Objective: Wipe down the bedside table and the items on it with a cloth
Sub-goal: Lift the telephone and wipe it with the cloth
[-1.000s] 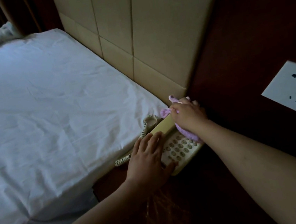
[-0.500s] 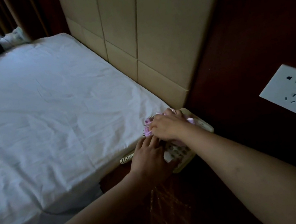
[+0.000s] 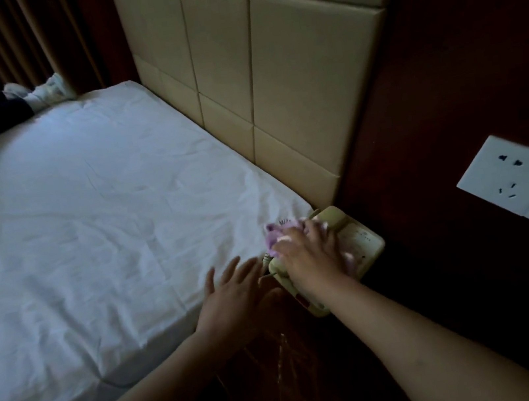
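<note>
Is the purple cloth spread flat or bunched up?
Bunched up: the cloth bulges in crumpled folds under the right hand on the phone.

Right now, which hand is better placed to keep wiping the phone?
Right. The right hand already grips the purple cloth on top of the telephone. The left hand is open beside it, near the white sheet, holding nothing.

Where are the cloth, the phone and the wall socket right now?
cloth point(image 3: 275, 233), head view, on the pink bunch showing past the fingers.
phone point(image 3: 364, 238), head view, on the bare far end of its cream body.
wall socket point(image 3: 512, 178), head view, on the white faceplate between the holes.
</note>
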### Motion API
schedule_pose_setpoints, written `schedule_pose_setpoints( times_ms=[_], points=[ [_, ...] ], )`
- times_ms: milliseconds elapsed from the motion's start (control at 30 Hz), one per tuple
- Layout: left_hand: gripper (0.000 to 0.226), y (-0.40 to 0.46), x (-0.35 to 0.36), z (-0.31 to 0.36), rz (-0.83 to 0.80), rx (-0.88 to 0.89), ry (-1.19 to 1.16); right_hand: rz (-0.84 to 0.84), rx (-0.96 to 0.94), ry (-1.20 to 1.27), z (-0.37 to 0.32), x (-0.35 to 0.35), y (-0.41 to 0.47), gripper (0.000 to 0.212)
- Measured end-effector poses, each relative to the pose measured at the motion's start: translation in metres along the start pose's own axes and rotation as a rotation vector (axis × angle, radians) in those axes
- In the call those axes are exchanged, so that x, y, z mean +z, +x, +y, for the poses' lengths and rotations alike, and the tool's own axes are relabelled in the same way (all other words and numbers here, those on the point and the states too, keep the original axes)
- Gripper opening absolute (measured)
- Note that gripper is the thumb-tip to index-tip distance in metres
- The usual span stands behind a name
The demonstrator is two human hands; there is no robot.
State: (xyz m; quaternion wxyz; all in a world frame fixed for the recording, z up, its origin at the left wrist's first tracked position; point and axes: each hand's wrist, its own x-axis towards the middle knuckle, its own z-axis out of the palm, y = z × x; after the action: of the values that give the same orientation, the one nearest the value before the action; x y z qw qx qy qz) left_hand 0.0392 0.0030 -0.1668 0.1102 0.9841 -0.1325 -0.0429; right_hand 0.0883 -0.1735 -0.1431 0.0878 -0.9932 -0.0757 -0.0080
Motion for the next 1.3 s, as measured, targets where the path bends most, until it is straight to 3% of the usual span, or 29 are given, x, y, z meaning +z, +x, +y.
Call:
schedule_pose_setpoints(
  times_ms=[233, 333, 567, 767, 900, 1033, 1133, 1300],
  points=[
    [0.093, -0.002, -0.023, -0.002, 0.066, -0.097, -0.087, -0.094, -0.171, 0.075, -0.007, 0.002, -0.019, 0.032],
    [0.093, 0.005, -0.025, 0.014, 0.04, -0.085, -0.132, 0.01, -0.158, 0.091, 0.017, -0.019, -0.024, 0.038],
    [0.06, 0.042, -0.005, 0.054, -0.045, 0.085, -0.136, 0.132, 0.182, 0.035, 0.119, -0.034, 0.012, 0.039],
    [0.074, 0.041, 0.029, 0.035, -0.052, 0.166, -0.084, 0.059, 0.336, -0.036, 0.118, 0.0, 0.029, 0.041],
    [0.075, 0.043, 0.028, 0.033, -0.028, 0.178, -0.069, -0.039, 0.28, -0.092, 0.123, -0.005, 0.028, 0.038],
    [0.066, 0.043, 0.014, 0.035, -0.117, 0.173, -0.047, -0.076, 0.187, -0.136, 0.106, -0.014, 0.009, 0.036],
    [0.076, 0.045, 0.008, 0.035, -0.194, 0.181, -0.022, -0.117, 0.004, -0.304, 0.09, -0.019, -0.008, 0.042],
    [0.082, 0.047, 0.002, 0.032, -0.233, 0.189, -0.044, -0.132, -0.222, -0.351, 0.042, -0.018, -0.038, 0.045]
  ],
)
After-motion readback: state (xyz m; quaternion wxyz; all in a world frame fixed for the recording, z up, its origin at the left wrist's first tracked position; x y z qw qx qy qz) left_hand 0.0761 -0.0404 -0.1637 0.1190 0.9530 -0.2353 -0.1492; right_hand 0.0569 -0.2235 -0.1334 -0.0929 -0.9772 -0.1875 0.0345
